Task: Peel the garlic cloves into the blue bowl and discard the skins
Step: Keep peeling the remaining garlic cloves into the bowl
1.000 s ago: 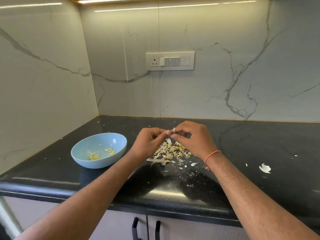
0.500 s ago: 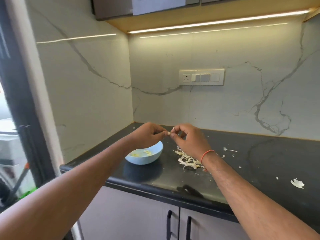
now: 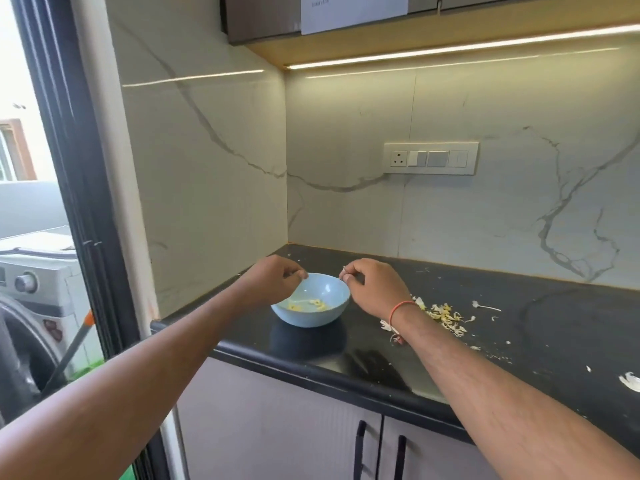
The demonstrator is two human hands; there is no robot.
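Hands split apart over the blue bowl.
Left hand now at the rim, grasp unclear; right hand pinches a skin scrap, likely discarding next; clove drop underway.

We're in a home kitchen: black stone counter, marble-look wall, cupboards below, a socket panel, and a washing machine outside.

- The left hand and right hand, joined at the fingertips half a second ago, are now apart.
- Each now hangs over an opposite rim of the round pale-blue bowl, fingers curled.
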